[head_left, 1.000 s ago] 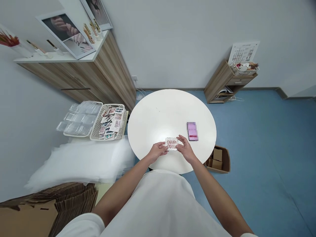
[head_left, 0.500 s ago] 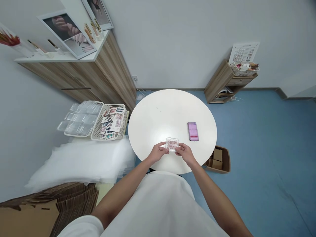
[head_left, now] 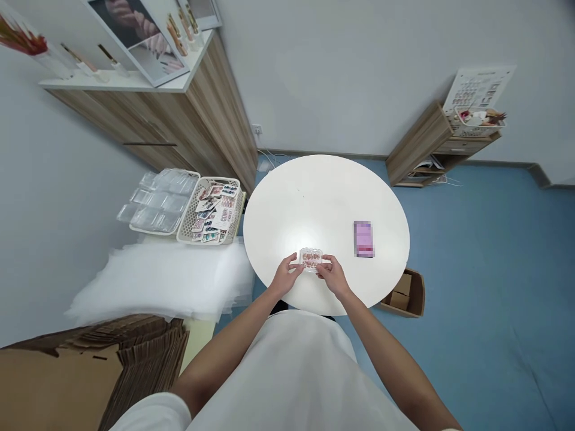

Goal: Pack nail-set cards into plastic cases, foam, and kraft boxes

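A small clear plastic case [head_left: 311, 258] with pink press-on nails inside is held over the near part of the round white table [head_left: 314, 203]. My left hand [head_left: 286, 276] pinches its left end. My right hand [head_left: 331, 274] pinches its right end and near edge. Both hands have their fingers closed on the case. A purple flat object [head_left: 363, 238], blurred, lies on the table to the right of my hands.
A white basket [head_left: 214, 212] of nail cards and a tray of clear cases [head_left: 157, 200] sit to the left on white foam sheets [head_left: 157, 281]. Flat cardboard [head_left: 90, 371] lies at lower left. A cardboard box [head_left: 406, 293] stands on the floor by the table. Wooden cabinets line the wall.
My hands have drawn closer together on the case, the right fingers shifting onto its near edge. The camera view has shifted slightly, moving everything a little right.
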`<state>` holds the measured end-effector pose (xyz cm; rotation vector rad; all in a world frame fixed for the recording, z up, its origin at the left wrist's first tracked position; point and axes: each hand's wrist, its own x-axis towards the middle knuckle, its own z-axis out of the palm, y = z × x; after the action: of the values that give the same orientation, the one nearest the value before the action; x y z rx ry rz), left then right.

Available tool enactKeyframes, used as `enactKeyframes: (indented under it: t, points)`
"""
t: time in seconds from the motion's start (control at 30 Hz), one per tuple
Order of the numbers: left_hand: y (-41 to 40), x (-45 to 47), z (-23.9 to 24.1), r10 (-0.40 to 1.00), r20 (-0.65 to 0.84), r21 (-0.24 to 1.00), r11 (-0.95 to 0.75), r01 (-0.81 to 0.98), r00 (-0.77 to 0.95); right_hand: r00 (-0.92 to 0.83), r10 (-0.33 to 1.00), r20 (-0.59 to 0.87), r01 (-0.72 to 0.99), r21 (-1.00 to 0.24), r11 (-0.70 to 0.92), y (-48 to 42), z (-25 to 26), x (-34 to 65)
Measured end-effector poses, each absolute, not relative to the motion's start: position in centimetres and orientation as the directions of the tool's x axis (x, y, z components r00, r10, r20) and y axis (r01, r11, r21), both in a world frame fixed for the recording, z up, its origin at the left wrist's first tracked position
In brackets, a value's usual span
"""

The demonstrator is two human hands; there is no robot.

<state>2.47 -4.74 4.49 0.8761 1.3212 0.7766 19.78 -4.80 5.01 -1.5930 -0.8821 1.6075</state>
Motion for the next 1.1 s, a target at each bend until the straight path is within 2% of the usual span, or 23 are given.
enactKeyframes:
  t: [0.13, 0.3, 0.47, 0.63, 0.9, 1.1]
  points:
    - [-5.0, -0.1, 3.1, 0.877, -0.48, 0.877, 0.48, 0.017, 0.02, -0.041, 0.827, -0.56, 0.045, -0.828, -0.558, -3.6, 3.8, 16.6]
    - [-4.5, -3.7, 1.5, 0.869, -0.481, 0.87, 0.489, 0.061, -0.113, -0.049, 0.81, -0.584, 0.287, -0.785, -0.548, -1.6, 1.4, 11.5]
    - [-2.8, -7.9, -1.0, 0.837, -0.519, 0.832, 0.541, 0.124, -0.174, -0.053, 0.827, -0.559, 0.418, -0.765, -0.49, 0.6, -0.8, 6.7]
    - [-0.2, -10.9, -3.4, 0.807, -0.563, 0.781, 0.59, 0.207, -0.175, -0.155, 0.793, -0.59, 0.397, -0.772, -0.497, 2.6, -2.2, 3.8]
    - [2.0, -12.2, -5.0, 0.788, -0.609, 0.762, 0.612, 0.212, -0.091, -0.004, 0.794, -0.608, 0.411, -0.725, -0.553, 3.2, -4.3, 3.0]
    - [2.1, -12.4, -5.8, 0.797, -0.6, 0.767, 0.596, 0.238, -0.062, -0.047, 0.792, -0.608, 0.421, -0.732, -0.536, 3.3, -4.9, 3.0]
